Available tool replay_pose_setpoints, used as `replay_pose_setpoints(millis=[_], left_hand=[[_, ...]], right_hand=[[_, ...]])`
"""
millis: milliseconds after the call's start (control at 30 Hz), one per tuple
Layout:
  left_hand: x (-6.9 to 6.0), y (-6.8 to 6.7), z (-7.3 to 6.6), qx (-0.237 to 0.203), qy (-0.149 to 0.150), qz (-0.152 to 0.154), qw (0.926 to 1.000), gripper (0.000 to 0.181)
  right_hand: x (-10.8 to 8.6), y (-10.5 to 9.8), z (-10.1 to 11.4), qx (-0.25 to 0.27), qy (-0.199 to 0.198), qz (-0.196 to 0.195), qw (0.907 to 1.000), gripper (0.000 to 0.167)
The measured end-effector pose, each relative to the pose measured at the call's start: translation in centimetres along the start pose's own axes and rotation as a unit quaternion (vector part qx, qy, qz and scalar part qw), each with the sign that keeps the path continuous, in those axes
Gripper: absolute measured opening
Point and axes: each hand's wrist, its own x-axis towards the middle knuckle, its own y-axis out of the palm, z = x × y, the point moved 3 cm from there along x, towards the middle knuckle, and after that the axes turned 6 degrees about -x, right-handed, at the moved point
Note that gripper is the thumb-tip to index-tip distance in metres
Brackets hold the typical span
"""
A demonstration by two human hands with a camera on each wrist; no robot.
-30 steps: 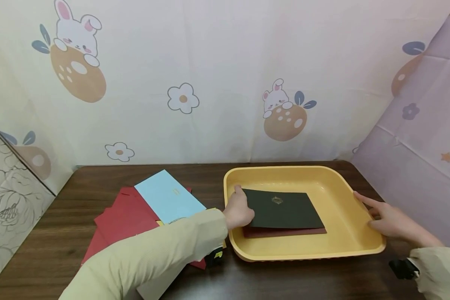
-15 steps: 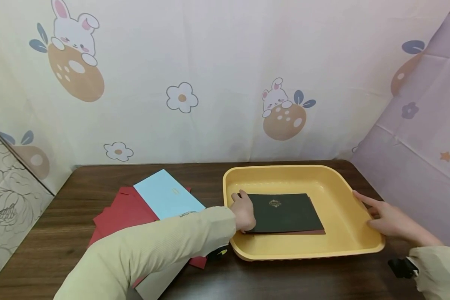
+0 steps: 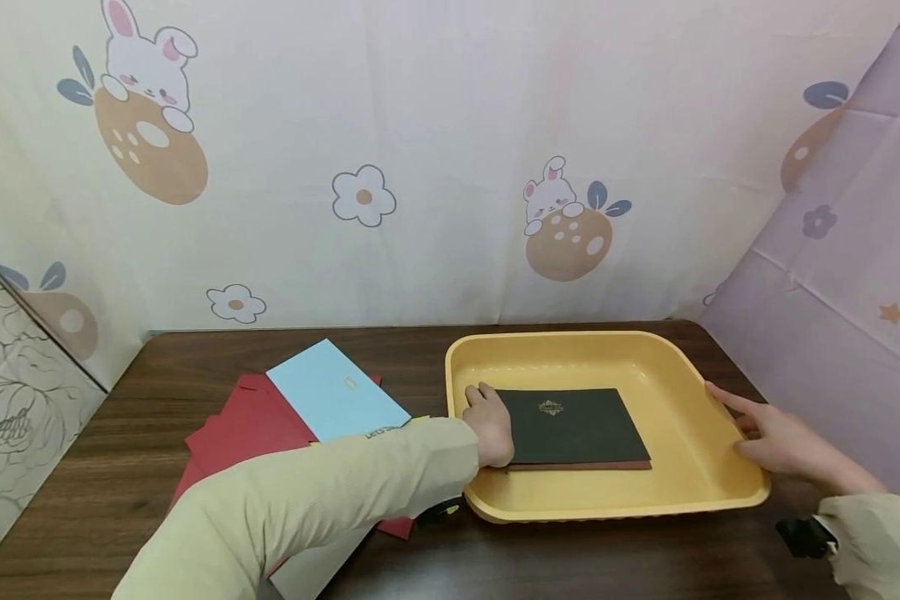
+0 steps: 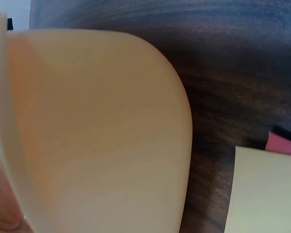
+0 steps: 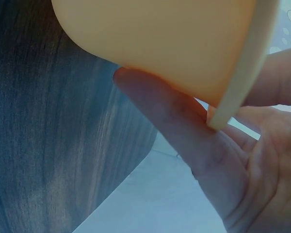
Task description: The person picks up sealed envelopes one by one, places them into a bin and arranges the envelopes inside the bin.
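Inside the yellow tray (image 3: 690,492) a dark green card (image 3: 573,429) with a gold emblem lies flat on a dark red one (image 3: 600,466). My left hand (image 3: 489,427) reaches over the tray's left wall and touches the left end of these cards, its fingers pointing away from me. The left wrist view shows the tray's outer wall (image 4: 102,131) with part of that hand (image 4: 2,199) beyond the rim. My right hand (image 3: 783,442) grips the tray's right rim; in the right wrist view the hand (image 5: 208,160) has fingers on both sides of the wall (image 5: 160,43).
Left of the tray, a light blue envelope (image 3: 337,392) lies on several red envelopes (image 3: 247,429) on the dark wooden table (image 3: 172,375). A pale, whitish piece (image 3: 318,567) lies nearer, partly under my left sleeve (image 3: 307,500). A patterned cloth (image 3: 435,250) hangs behind.
The green card has come down flat, nearly level over the red one, and its left end is no longer pinched. My left hand has moved slightly right and nearer. The right hand is unchanged.
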Motion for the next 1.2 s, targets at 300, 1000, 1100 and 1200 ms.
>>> replay_pose_setpoints(millis=[300, 1000, 1100, 1200], left_hand=[[-0.4, -0.1, 0.6, -0.081, 0.063, -0.004, 0.9947, 0.078], [-2.7, -2.3, 5.0, -0.397, 0.19, -0.126, 0.8889, 0.014], [-2.6, -2.7, 6.0, -0.393, 0.188, -0.151, 0.8874, 0.014], [-2.4, -2.9, 7.1, -0.39, 0.187, -0.17, 0.8855, 0.014]], right_hand=[[0.1, 0.1, -0.1, 0.003, -0.003, -0.003, 1.0, 0.085], [0.1, 0.0, -0.2, 0.009, 0.009, 0.015, 0.9998, 0.083], [0.1, 0.0, 0.0, 0.008, 0.008, 0.015, 0.9998, 0.083], [0.1, -0.2, 0.1, 0.001, 0.005, 0.011, 0.9999, 0.082]])
